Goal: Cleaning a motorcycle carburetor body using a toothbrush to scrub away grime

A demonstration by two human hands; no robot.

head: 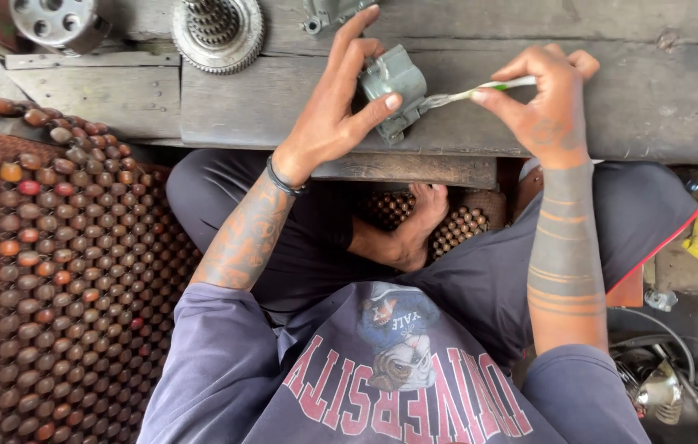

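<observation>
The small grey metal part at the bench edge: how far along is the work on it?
Done: nothing shows as finished. In hand: the left hand grips the grey metal part above the wooden bench, and the right hand holds a thin green-handled tool with its tip at the part's side. Left: cannot tell. A large gear and a round metal piece lie untouched farther back.

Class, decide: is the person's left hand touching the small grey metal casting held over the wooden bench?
Touching. The head view shows the left hand gripping the small grey metal casting, thumb pressed on its front face and fingers curled behind it.
</observation>
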